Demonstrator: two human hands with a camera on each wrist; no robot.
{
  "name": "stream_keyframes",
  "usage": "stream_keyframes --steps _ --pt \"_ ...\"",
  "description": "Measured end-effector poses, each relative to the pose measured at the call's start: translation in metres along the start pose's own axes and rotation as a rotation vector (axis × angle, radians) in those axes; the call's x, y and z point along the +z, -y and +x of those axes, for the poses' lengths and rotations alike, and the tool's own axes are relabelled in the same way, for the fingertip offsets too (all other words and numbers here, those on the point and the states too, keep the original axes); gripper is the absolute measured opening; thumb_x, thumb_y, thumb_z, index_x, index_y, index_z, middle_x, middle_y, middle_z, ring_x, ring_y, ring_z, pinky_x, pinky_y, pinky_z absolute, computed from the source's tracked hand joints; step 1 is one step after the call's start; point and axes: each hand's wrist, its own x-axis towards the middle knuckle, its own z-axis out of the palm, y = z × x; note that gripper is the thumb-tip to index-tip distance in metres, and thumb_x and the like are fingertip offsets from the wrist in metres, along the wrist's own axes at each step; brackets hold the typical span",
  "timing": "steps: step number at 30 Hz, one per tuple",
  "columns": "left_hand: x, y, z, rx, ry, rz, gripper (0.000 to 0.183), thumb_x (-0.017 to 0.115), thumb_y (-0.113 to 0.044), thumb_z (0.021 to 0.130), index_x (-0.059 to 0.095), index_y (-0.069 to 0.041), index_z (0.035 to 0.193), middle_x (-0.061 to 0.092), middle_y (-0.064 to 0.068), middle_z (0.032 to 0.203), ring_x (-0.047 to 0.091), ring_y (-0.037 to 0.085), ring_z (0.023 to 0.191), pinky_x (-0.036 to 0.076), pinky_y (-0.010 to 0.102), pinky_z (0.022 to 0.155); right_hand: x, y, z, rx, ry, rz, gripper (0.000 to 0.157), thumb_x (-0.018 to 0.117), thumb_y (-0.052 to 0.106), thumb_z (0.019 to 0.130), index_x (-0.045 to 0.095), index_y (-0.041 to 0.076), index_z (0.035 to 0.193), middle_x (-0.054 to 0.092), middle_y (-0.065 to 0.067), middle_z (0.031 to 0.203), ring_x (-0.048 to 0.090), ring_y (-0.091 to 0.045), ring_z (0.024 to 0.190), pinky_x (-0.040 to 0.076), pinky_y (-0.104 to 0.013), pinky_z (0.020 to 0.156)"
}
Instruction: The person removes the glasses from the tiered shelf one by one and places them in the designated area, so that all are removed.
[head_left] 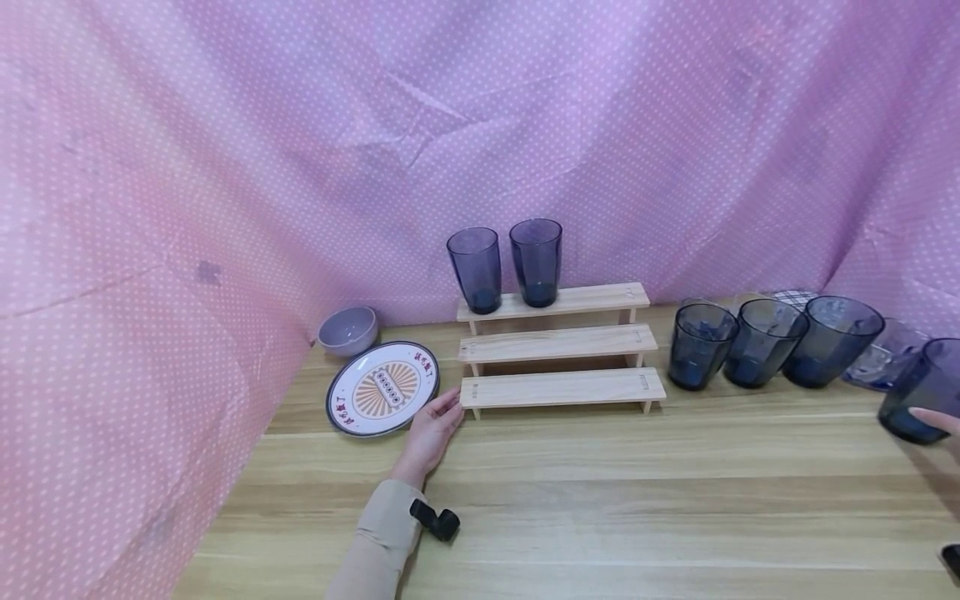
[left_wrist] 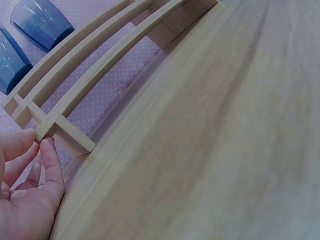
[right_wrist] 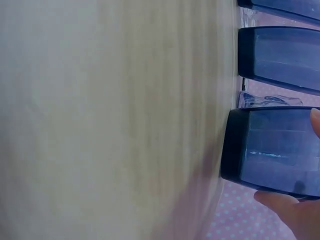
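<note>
My left hand [head_left: 432,431] pinches the left end of the lowest step of a three-step wooden display rack [head_left: 562,389]. In the left wrist view, the thumb lies at the step's corner [left_wrist: 46,129] with fingers below it. Two dark blue-grey drinking glasses stand upright on the rack's top step, one left glass [head_left: 477,271] and one right glass [head_left: 537,262]. At the far right, my right hand [right_wrist: 295,215] grips another such drinking glass [right_wrist: 280,150], thumb on one side and a finger on the other. Most of that hand is outside the head view.
Right of the rack stand three more glasses: one nearest [head_left: 700,346], a middle one [head_left: 763,343] and a wider-looking one [head_left: 836,342]. Clear glassware [head_left: 883,358] sits behind. Left are a patterned plate [head_left: 386,389] and a small bowl [head_left: 348,333]. A pink dotted cloth [head_left: 360,150] hangs behind.
</note>
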Motion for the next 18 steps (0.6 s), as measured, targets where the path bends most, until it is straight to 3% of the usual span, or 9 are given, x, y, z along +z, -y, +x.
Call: stream_keyframes --steps 6,7,9,10,11,13,15,16,18 --pt "0.0 0.0 0.001 -0.005 -0.005 -0.008 0.047 0.047 0.007 0.093 0.035 0.013 0.137 0.052 0.002 0.109 0.052 0.003 0.096 0.049 0.014 0.087 0.0 0.011 0.002 -0.008 -0.024 -0.034 0.095 0.052 -0.015 0.056 0.043 0.022 0.143 0.029 0.046 0.107 0.023 0.017 0.09 0.019 -0.001 0.074" --pt "0.0 0.0 0.001 -0.005 -0.006 -0.009 0.047 0.047 0.008 0.092 0.035 0.014 0.137 0.053 0.002 0.108 0.053 0.003 0.096 0.049 0.014 0.087 -0.001 0.014 0.003 -0.001 -0.016 -0.077 0.081 0.054 -0.007 0.07 0.042 0.025 0.143 0.025 0.047 0.107 0.022 0.018 0.09 0.017 0.0 0.073" --pt "0.0 0.0 0.001 0.001 -0.002 -0.005 0.046 0.047 0.008 0.093 0.035 0.014 0.137 0.053 0.001 0.106 0.052 0.004 0.096 0.049 0.014 0.086 -0.002 0.019 0.003 0.011 -0.002 -0.134 0.06 0.049 0.013 0.086 0.039 0.025 0.144 0.021 0.048 0.116 0.02 0.02 0.095 0.014 0.001 0.079" --pt "0.0 0.0 0.0 0.002 -0.001 -0.007 0.046 0.047 0.008 0.093 0.035 0.014 0.137 0.053 0.001 0.106 0.053 0.004 0.095 0.049 0.014 0.086 -0.004 0.021 0.003 0.025 0.019 -0.165 0.055 0.048 0.032 0.092 0.038 0.024 0.145 0.03 0.043 0.117 0.018 0.02 0.094 0.016 -0.002 0.078" --pt "0.0 0.0 0.0 0.001 -0.002 -0.01 0.047 0.047 0.008 0.092 0.035 0.014 0.137 0.053 0.001 0.106 0.053 0.004 0.095 0.049 0.014 0.086 -0.005 0.023 0.003 0.036 0.035 -0.2 0.059 0.041 0.051 0.092 0.037 0.024 0.145 0.038 0.035 0.117 0.016 0.02 0.094 0.015 -0.002 0.078" --pt "0.0 0.0 0.0 0.005 0.001 -0.006 0.046 0.047 0.007 0.093 0.035 0.014 0.137 0.053 0.001 0.105 0.052 0.004 0.096 0.049 0.013 0.085 -0.005 0.023 0.002 0.056 0.046 -0.248 0.085 0.025 0.077 0.08 0.035 0.024 0.146 0.044 0.018 0.13 0.017 0.022 0.102 0.014 -0.002 0.086" --pt "0.0 0.0 0.0 0.007 0.005 -0.008 0.046 0.047 0.007 0.093 0.035 0.014 0.137 0.053 0.001 0.105 0.052 0.004 0.096 0.049 0.013 0.085 -0.005 0.02 0.002 0.026 0.031 -0.228 0.081 0.045 0.07 0.081 0.037 0.021 0.145 0.048 0.014 0.127 0.019 0.02 0.099 0.016 -0.003 0.083" --pt "0.0 0.0 0.001 0.008 0.003 -0.013 0.046 0.047 0.008 0.092 0.035 0.014 0.137 0.053 0.001 0.105 0.052 0.004 0.096 0.049 0.013 0.085 -0.006 0.02 0.003 0.014 0.025 -0.215 0.085 0.048 0.072 0.078 0.037 0.02 0.145 0.049 0.013 0.127 0.02 0.019 0.098 0.017 -0.003 0.082" --pt "0.0 0.0 0.001 0.014 0.004 -0.016 0.046 0.047 0.008 0.092 0.035 0.015 0.137 0.053 0.001 0.105 0.052 0.004 0.096 0.049 0.013 0.085 -0.005 0.017 0.003 -0.011 0.002 -0.171 0.081 0.06 0.059 0.077 0.038 0.018 0.144 0.038 0.027 0.134 0.023 0.02 0.103 0.014 0.0 0.085"
